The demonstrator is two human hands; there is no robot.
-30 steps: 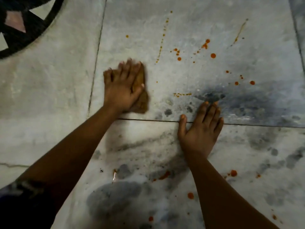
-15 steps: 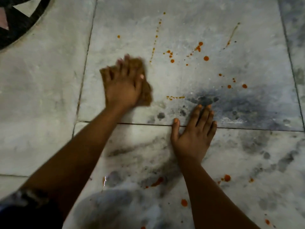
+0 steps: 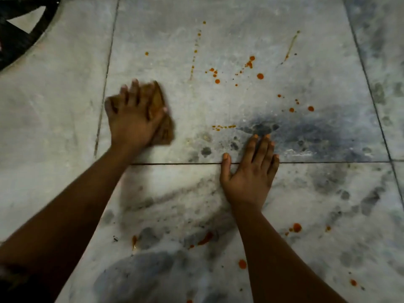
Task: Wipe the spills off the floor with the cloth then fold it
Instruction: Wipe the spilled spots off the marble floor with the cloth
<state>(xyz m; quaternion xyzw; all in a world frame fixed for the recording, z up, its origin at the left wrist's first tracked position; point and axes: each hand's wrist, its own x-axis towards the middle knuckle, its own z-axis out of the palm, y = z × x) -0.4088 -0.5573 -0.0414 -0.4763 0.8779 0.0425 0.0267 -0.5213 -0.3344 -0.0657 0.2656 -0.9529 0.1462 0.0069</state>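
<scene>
We see the left hand [image 3: 133, 115] pressed flat on a brown cloth [image 3: 162, 125], fingers spread over it and the thumb lying across its right part; the hand and cloth are slightly blurred. The cloth is bunched under the palm, showing past the fingertips and to the right of the thumb, and it lies on the far marble slab, just right of the seam that runs away from us on the left and a little beyond the seam that crosses in front of us. The right hand [image 3: 251, 178] holds nothing: it rests palm down on the floor [image 3: 284, 193], fingers together and straight, laid across that crossing seam with the fingertips on the far slab and the thumb [image 3: 225, 162] set out to the left.

Orange spills [image 3: 260, 76] dot the far slab, well to the right of the cloth: a thin line of drops, a cluster of larger spots beyond the right hand, a short row of small drops just ahead of its fingertips, and a streak toward the far right corner. We also see orange smears and drops [image 3: 205, 238] on the near slab, between the two forearms and to the right of the right arm. A dark curved inlay [image 3: 24, 33] fills the floor's far left corner.
</scene>
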